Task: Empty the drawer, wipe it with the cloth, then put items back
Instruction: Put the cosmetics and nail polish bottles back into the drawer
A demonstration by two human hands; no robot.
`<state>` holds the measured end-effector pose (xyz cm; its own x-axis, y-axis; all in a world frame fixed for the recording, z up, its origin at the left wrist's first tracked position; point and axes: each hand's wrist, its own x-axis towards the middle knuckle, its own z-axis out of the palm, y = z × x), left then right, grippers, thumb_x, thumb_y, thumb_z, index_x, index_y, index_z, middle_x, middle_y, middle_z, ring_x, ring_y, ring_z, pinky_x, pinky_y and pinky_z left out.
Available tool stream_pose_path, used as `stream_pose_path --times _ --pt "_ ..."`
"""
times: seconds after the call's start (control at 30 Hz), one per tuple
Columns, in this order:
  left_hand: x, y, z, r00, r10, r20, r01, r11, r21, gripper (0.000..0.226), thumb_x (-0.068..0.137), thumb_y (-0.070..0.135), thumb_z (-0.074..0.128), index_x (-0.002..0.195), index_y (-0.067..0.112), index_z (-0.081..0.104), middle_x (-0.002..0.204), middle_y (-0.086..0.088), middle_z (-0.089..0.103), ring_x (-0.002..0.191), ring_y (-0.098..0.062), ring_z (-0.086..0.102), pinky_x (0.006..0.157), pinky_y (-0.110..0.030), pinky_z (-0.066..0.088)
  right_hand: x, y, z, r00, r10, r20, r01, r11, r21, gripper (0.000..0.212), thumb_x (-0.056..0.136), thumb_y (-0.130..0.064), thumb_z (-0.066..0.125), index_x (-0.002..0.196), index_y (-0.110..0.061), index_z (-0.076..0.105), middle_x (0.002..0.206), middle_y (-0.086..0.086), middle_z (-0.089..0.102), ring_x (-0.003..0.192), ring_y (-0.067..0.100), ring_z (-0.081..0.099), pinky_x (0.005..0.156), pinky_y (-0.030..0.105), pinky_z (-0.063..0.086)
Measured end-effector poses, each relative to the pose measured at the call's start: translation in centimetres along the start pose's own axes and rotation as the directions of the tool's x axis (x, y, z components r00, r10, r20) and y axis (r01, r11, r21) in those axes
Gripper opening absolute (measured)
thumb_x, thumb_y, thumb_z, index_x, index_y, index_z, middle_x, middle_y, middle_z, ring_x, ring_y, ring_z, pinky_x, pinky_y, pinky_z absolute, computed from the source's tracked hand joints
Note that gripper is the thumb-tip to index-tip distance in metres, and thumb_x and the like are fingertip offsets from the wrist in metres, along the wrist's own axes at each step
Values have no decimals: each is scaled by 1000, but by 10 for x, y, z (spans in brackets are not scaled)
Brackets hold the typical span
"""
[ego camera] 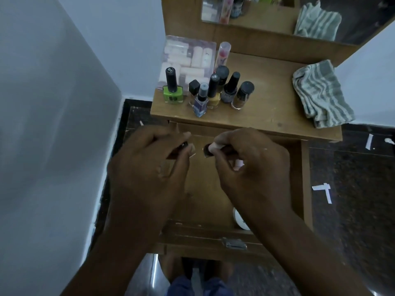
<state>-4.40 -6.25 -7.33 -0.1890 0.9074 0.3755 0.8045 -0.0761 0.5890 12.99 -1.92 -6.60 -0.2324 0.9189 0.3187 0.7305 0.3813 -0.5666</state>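
The wooden drawer [296,174] is pulled out under the table top, and both my hands hover over it. My left hand [149,165] is shut on a dark nail polish bottle [181,146]. My right hand [250,165] is shut on another dark-capped bottle [207,151], with something pale pink [238,164] poking out under its fingers. A white round jar [240,218] lies in the drawer's near right corner, partly hidden by my right forearm. The striped grey-green cloth [320,95] lies bunched on the table top at the right.
Several nail polish bottles [213,90] stand on the table top [263,107] at left, a green one [172,90] among them, with a clear plastic pack [188,58] and a tube [223,53] behind. A mirror [267,11] backs the table. A wall is at left.
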Motion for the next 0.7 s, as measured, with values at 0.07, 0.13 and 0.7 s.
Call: stream_pose_path --times 0.07,0.13,0.7 --pt "-3 -5 13 1000 19 14 -19 1000 2 21 90 10 84 110 6 81 107 -9 76 94 -18 70 93 -17 51 -3 8 16 1000 3 17 -3 1000 -31 8 89 -9 78 96 -13 77 93 -1 76 85 12 71 71 34 59" --pt "1 -14 28 999 -2 35 2 1000 -12 19 91 7 81 110 4 80 106 -11 75 94 -20 70 92 -20 51 -2 14 31 1000 -3 4 3 1000 -31 6 89 -8 76 92 -12 77 92 1 75 84 15 71 69 37 59" --pt "14 -54 86 998 1 61 -3 999 35 20 97 21 69 110 12 81 112 -4 77 100 -35 67 87 -46 52 11 39 90 999 -20 -48 16 997 -81 11 83 -3 72 89 -10 77 90 8 74 76 25 70 60 39 55"
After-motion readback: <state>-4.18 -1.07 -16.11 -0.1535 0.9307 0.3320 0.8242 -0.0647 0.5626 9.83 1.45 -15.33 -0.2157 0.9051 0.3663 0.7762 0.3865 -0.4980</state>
